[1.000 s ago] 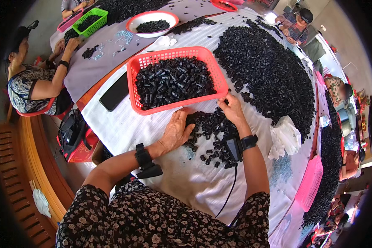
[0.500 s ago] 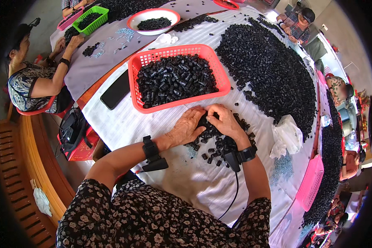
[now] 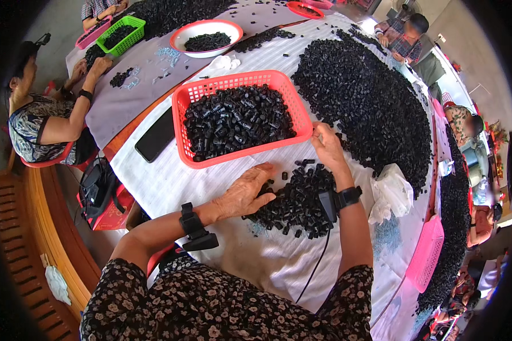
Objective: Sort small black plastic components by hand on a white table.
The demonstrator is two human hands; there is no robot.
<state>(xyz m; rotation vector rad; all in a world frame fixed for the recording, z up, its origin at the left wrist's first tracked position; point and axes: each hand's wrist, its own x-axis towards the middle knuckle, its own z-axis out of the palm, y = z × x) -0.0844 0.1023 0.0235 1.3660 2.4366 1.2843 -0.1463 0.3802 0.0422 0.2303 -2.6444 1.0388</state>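
Both hands are spreading apart after meeting over the small pile of black parts [image 3: 298, 199]. Now the left hand [image 3: 246, 193] is lying open, palm down, at the pile's left edge, while the right hand [image 3: 326, 145] is resting against the corner of the red basket [image 3: 183, 113]; whether it is gripping anything cannot be told.
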